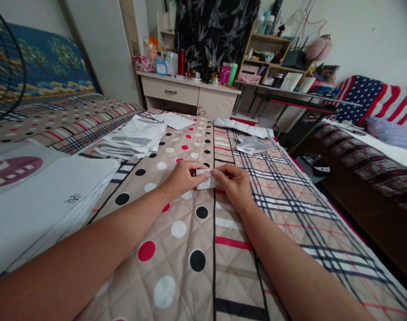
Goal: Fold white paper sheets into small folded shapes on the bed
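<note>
Between my two hands is a small folded piece of white paper (206, 182), with faint creases or lines on its face. My left hand (183, 179) pinches its left end, thumb in front and fingers behind. The right end is gripped by my right hand (236, 183), thumb and fingers pressed together on it. Both hands rest low over the quilted bedspread (178, 229), which has dots, stripes and plaid. Beyond my right hand lie small folded papers (252, 145). A stack of printed sheets (133, 137) lies beyond my left hand.
Large white sheets (49, 196) lie at left, under a printed plastic bag (16, 167). A long folded white strip (243, 128) and a loose sheet (174, 120) lie farther back. A dresser (186, 94) stands behind the bed. A fan (21, 67) edges in at upper left.
</note>
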The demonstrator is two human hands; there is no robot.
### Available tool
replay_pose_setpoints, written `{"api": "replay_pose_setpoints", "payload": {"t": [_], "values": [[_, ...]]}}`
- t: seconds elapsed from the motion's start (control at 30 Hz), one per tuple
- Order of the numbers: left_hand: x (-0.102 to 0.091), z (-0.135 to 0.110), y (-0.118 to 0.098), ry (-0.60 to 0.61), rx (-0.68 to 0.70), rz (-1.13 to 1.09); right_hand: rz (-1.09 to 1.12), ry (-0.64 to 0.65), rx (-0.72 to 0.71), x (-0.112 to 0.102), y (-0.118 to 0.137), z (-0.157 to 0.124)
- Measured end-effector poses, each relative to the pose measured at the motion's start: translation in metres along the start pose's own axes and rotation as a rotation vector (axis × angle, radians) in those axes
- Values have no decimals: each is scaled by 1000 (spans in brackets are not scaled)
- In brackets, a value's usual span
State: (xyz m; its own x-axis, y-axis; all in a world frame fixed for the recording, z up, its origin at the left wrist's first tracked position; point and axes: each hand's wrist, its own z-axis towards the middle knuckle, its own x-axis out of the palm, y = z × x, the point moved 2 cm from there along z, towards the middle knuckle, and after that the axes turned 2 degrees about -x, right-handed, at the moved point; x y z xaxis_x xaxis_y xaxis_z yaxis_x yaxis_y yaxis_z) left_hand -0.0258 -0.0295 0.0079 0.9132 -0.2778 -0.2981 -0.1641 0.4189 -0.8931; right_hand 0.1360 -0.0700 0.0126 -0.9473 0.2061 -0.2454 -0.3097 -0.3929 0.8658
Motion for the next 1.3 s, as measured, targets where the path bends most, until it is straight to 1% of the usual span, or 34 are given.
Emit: {"api": "replay_pose_setpoints", "payload": {"t": [0.07, 0.13, 0.23, 0.3, 0.33, 0.37, 0.43, 0.53, 0.63, 0.73, 0.77, 0.83, 0.9, 0.97, 1.0, 1.07, 1.13, 1.2, 1.3], "values": [[0, 0, -2, 36, -53, -123, 128, -20, 68, 0, 0, 0], [0, 0, -2, 101, -129, -234, 219, -86, 102, -2, 1, 0], [0, 0, -3, 180, -205, -277, 271, -197, 114, -4, 3, 1], [0, 0, -3, 170, -214, -261, 275, -225, 119, -5, 3, 1], [-1, 0, -3, 138, -211, -253, 272, -222, 120, -5, 3, 1], [-2, 1, -2, 90, -208, -246, 266, -207, 121, -4, 3, 1], [-5, 2, 1, -31, -188, -224, 249, -137, 138, -1, 1, 1], [-11, 5, 8, -187, -150, -175, 204, 60, 187, 4, -2, 1], [-16, 7, 13, -230, -146, -135, 114, 239, 193, 7, -5, 1], [-16, 7, 12, -207, -154, -134, 67, 333, 185, 7, -4, -1], [-15, 7, 11, -207, -169, -170, 63, 347, 180, 8, -2, -1], [-12, 6, 9, -225, -228, -329, 59, 338, 161, 8, 2, -2], [-7, 5, 6, -235, -302, -550, 62, 289, 127, 8, 7, -2], [-1, 4, 2, -212, -353, -694, 65, 233, 103, 8, 9, -2], [2, 3, -1, -195, -367, -708, 68, 209, 101, 8, 10, -2], [6, 1, -6, -149, -382, -665, 74, 186, 106, 9, 9, -2], [10, -2, -9, -127, -376, -613, 82, 203, 110, 10, 8, -3], [13, -4, -11, -140, -355, -586, 85, 240, 108, 12, 8, -3], [13, -5, -11, -214, -336, -539, 93, 262, 121, 14, 8, -5]]}}
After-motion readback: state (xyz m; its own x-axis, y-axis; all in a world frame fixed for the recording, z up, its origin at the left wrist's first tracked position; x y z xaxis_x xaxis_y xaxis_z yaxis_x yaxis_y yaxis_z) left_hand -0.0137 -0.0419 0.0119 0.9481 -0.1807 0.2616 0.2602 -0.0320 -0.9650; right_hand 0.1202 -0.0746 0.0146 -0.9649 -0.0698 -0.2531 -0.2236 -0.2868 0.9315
